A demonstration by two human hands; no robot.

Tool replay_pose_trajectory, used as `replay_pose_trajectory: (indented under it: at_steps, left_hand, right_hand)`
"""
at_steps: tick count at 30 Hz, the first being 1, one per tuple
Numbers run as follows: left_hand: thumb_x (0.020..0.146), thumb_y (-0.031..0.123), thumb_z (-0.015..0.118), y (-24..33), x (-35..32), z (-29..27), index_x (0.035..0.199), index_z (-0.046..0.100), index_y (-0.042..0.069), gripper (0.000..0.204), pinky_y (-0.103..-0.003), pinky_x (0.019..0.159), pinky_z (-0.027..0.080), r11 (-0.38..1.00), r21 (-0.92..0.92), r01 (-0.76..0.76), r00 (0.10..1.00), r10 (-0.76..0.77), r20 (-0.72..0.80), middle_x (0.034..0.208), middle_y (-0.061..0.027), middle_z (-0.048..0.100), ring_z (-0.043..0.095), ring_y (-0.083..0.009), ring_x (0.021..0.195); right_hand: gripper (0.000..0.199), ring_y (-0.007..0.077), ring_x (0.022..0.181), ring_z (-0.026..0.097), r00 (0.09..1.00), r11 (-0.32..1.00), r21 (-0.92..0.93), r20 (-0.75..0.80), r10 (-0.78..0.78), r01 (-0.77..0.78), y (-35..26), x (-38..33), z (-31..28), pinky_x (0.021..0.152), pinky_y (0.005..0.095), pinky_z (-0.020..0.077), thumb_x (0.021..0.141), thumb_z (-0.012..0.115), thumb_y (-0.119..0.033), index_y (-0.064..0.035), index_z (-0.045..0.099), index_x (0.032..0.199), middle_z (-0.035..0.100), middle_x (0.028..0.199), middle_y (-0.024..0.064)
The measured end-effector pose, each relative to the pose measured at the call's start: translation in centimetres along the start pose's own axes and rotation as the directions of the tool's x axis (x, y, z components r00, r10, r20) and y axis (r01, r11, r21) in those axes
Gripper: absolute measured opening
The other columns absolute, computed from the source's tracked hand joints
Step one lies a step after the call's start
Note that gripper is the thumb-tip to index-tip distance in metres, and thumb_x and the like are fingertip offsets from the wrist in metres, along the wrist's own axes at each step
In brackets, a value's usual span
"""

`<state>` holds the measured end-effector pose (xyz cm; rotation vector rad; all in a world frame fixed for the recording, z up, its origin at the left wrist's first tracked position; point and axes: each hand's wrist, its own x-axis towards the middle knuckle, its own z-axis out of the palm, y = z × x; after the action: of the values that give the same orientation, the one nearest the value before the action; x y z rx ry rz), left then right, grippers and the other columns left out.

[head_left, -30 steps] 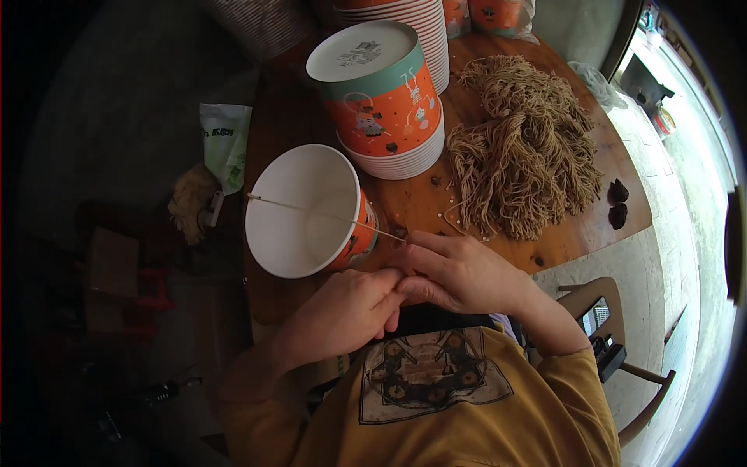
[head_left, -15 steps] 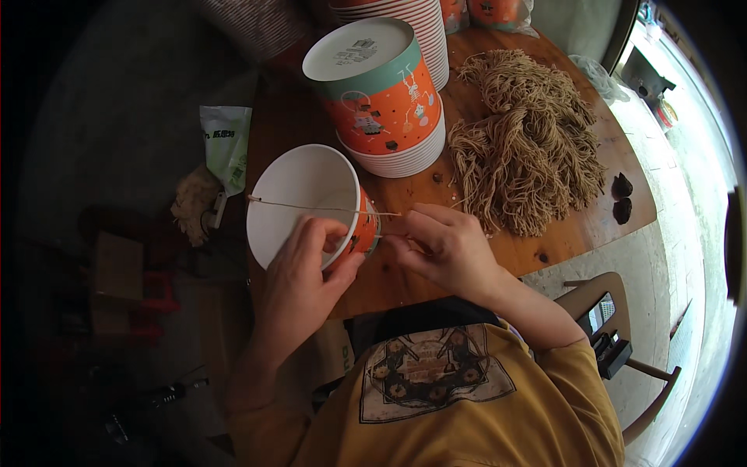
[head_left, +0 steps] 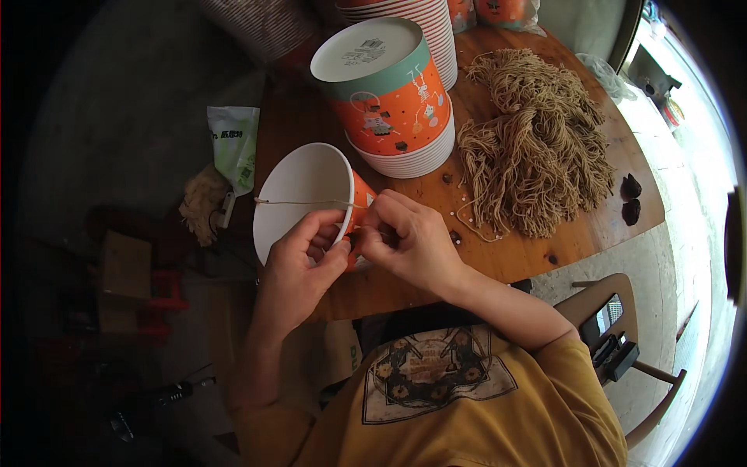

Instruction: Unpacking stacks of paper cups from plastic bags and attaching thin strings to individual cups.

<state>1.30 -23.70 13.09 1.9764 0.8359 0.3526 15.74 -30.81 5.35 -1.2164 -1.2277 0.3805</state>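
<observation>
A paper bucket (head_left: 289,173), white inside with an orange printed outside, lies tilted on the table with its mouth toward me. A thin tan cord (head_left: 299,203) runs across the mouth from the far-left rim to the right side. My left hand (head_left: 299,261) is closed on the near rim, fingers inside and thumb at the edge. Against the bucket's outer right wall, my right hand (head_left: 408,241) is closed in a pinch where the cord reaches it; its fingertips hide the cord's end.
Behind the bucket stands an upside-down stack of similar buckets (head_left: 389,109), with more stacks beyond. A heap of tan cords (head_left: 545,148) covers the right of the wooden table (head_left: 498,261). Two dark pieces (head_left: 631,198) lie near its right edge. A chair (head_left: 622,311) holds a phone.
My right hand has moved left to the bucket's outer wall, bringing the cord with it. My left hand has shifted slightly onto the rim.
</observation>
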Motion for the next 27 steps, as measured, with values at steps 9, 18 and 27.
replay_pose_trajectory:
  at_steps: [9, 18, 27]
  left_hand:
    - [0.087, 0.003, 0.057, -0.2, 0.2, 0.1, 0.121, 0.053, 0.001, 0.034, -0.023, 0.069, 0.048, 1.000, 0.002, -0.022, 0.999, 0.022, 0.024, 0.090, -0.0049, 0.063, 0.060, -0.0090, 0.078]
    - [0.091, 0.008, 0.055, -0.1, 0.2, 0.3, 0.119, 0.054, 0.002, 0.029, -0.024, 0.072, 0.047, 0.999, 0.008, -0.050, 0.995, 0.049, 0.091, 0.092, -0.0034, 0.062, 0.058, -0.0085, 0.080]
    - [0.096, 0.008, 0.046, -2.2, 2.9, 0.6, 0.099, 0.052, 0.000, 0.011, -0.028, 0.072, 0.047, 0.999, -0.015, -0.046, 0.980, 0.048, 0.196, 0.089, -0.0070, 0.063, 0.059, -0.0138, 0.078]
  right_hand:
    - [0.011, 0.0315, 0.065, 0.059, 1.000, 1.000, -0.014, -0.007, -0.003, 0.003, 0.2, 0.2, -0.1, 0.057, 0.0388, 0.0485, 0.074, 0.061, -0.004, -0.0013, 0.051, 0.077, 0.055, 0.075, 0.0119]
    - [0.010, 0.0332, 0.066, 0.059, 1.000, 0.996, -0.086, 0.014, -0.010, 0.011, 0.5, 0.0, -0.5, 0.057, 0.0407, 0.0484, 0.075, 0.060, -0.006, -0.0020, 0.051, 0.078, 0.055, 0.076, 0.0128]
    - [0.011, 0.0327, 0.065, 0.059, 0.992, 0.985, -0.172, 0.130, -0.003, 0.026, 0.3, -0.2, -1.6, 0.058, 0.0416, 0.0484, 0.076, 0.059, -0.009, -0.0028, 0.050, 0.080, 0.054, 0.073, 0.0116]
